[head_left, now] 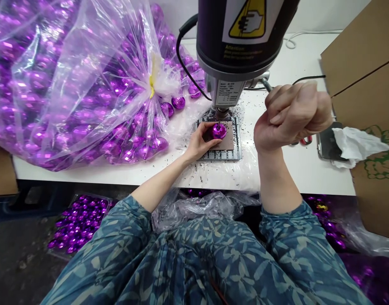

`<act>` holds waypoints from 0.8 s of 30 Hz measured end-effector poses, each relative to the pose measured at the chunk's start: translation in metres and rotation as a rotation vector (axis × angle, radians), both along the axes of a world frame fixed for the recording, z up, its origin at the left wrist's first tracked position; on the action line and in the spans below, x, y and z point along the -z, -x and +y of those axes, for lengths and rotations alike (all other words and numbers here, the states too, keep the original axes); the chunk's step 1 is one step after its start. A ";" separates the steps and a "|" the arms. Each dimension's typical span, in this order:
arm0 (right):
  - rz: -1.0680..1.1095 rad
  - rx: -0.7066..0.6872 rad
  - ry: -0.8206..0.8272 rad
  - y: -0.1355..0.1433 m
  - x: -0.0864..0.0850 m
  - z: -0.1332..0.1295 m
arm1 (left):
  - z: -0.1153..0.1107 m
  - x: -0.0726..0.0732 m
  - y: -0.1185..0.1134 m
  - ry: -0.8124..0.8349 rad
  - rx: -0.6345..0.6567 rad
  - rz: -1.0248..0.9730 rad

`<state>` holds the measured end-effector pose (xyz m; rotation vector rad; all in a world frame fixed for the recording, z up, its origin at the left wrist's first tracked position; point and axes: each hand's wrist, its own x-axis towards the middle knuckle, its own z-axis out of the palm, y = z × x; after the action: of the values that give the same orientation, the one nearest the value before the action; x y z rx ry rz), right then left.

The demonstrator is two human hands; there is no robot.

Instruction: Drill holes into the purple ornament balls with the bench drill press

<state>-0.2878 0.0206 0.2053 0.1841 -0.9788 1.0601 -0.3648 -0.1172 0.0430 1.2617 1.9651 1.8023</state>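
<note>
Between the thumb and fingers of my left hand (pixel 202 140) is a shiny purple ball (pixel 219 131). It rests on a brown board (pixel 226 145) over a slotted metal base plate (pixel 237 152), directly below the chuck (pixel 222 113) of a black drill press (pixel 242 51). The drill's tip meets the top of the ball; whether it has entered cannot be made out. My right hand (pixel 293 112) is raised at the right of the machine, its fingers wrapped round the metal lever (pixel 266 84).
A large clear bag (pixel 70 84) of purple balls, tied in yellow, covers the table's left. Loose balls (pixel 178 103) lie beside it. Dark shavings surround the base. At right are a phone (pixel 329 142), tissue (pixel 359 144) and cardboard box (pixel 369 84). A ball-filled tray (pixel 78 222) sits lower left.
</note>
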 end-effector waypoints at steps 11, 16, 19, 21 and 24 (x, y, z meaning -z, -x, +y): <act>-0.018 -0.019 0.012 -0.005 0.000 -0.006 | 0.001 -0.002 -0.001 0.020 -0.029 0.013; -0.172 -0.130 0.070 0.005 -0.064 -0.003 | 0.001 -0.013 -0.006 0.066 -0.082 0.057; -0.297 -0.257 0.205 0.017 -0.087 0.008 | -0.020 -0.037 -0.017 0.115 -0.175 0.159; -0.319 -0.280 0.222 0.021 -0.091 0.012 | -0.047 -0.055 -0.030 0.202 -0.088 0.209; -0.328 -0.253 0.208 0.019 -0.089 0.012 | -0.098 -0.072 -0.059 0.489 0.305 0.251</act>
<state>-0.3063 0.0329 0.2944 -0.0410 -1.1500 1.4477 -0.3061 -0.2151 0.1148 1.5532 2.0232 0.9817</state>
